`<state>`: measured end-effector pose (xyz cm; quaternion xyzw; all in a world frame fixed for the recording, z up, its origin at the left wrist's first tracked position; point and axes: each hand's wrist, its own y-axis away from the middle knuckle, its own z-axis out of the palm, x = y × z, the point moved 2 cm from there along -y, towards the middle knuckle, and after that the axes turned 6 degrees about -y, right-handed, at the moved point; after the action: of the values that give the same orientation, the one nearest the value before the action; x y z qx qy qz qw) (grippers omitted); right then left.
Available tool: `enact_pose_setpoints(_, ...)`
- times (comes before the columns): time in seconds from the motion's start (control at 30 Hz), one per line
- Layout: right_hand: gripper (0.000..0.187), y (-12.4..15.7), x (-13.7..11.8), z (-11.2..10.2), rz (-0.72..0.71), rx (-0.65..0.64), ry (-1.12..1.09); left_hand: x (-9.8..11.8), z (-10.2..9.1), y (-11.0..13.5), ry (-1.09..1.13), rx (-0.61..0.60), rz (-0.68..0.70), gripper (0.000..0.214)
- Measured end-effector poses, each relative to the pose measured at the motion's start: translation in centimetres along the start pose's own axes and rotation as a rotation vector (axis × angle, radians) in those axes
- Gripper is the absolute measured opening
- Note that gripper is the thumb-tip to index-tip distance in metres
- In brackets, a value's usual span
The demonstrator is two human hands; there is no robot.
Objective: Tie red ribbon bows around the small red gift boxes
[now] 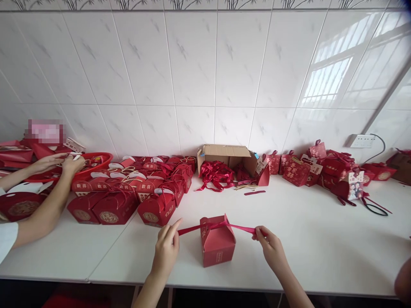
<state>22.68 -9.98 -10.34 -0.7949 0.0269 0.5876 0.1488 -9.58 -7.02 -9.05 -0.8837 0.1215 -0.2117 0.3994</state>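
A small red gift box (218, 246) stands upright on the white table in front of me. A red ribbon (241, 229) runs across its top and stretches out to both sides. The ribbon's left end is pinched in my left hand (166, 246), whose index finger points up and outward. Between thumb and fingers, my right hand (269, 244) grips the other end. Neither hand touches the box itself. Where the ribbon crosses at the box top, I cannot make out whether it is knotted.
Rows of red gift boxes (117, 207) fill the table's left. A co-worker's hands (72, 164) work over a red basin (102, 161). An open cardboard box (224, 150) holds red ribbons (216, 173). More decorated boxes (297, 171) stand back right, below a wall socket (361, 140).
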Motion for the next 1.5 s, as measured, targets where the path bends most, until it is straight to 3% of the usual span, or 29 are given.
enact_pose_setpoints(0.17,0.037,0.1,1.6,-2.1,0.081,0.112,0.042,-2.7,0.1,1.1,-0.072,-0.026,-0.067,0.034)
enact_pose_setpoints(0.3,0.035,0.2,3.2,-2.9,0.118,0.046,0.089,-4.4,0.1,1.7,-0.099,-0.065,-0.091,0.03)
enact_pose_setpoints(0.53,0.035,0.0,3.1,-3.1,0.1,0.046,0.111,-4.8,-0.3,1.7,-0.084,-0.144,-0.073,0.028)
enact_pose_setpoints(0.7,0.036,-0.3,2.2,-3.3,0.119,0.058,-0.011,-4.9,-0.8,1.7,-0.094,-0.164,-0.077,0.021)
enact_pose_setpoints(0.77,0.038,-0.7,2.0,-3.6,0.161,0.088,-0.088,-3.9,-1.2,1.2,-0.142,-0.105,-0.118,0.014)
enact_pose_setpoints(0.87,0.044,-1.6,0.9,-4.0,0.139,0.26,-0.083,-0.3,-1.7,-0.1,-0.083,-0.005,-0.159,0.008)
enact_pose_setpoints(0.93,0.042,-2.1,-0.8,-3.6,0.01,0.3,-0.03,2.9,-1.6,-1.1,0.149,-0.093,-0.126,0.008)
enact_pose_setpoints(1.0,0.036,-2.5,-3.1,-2.3,-0.189,0.174,0.01,5.8,-1.2,-1.8,0.312,-0.252,-0.126,0.012)
enact_pose_setpoints(1.1,0.025,-2.2,-6.4,0.5,-0.452,-0.176,0.116,8.5,-0.2,-2.2,0.44,-0.38,-0.153,0.019)
enact_pose_setpoints(1.17,0.021,-1.7,-7.6,2.1,-0.504,-0.332,0.19,9.1,0.3,-2.1,0.475,-0.401,-0.172,0.022)
enact_pose_setpoints(1.23,0.018,-1.4,-8.1,3.2,-0.483,-0.396,0.235,9.2,0.6,-1.9,0.496,-0.402,-0.179,0.024)
enact_pose_setpoints(1.5,0.006,-0.6,-7.6,4.3,-0.451,-0.341,0.285,8.9,0.8,-1.5,0.503,-0.411,-0.178,0.026)
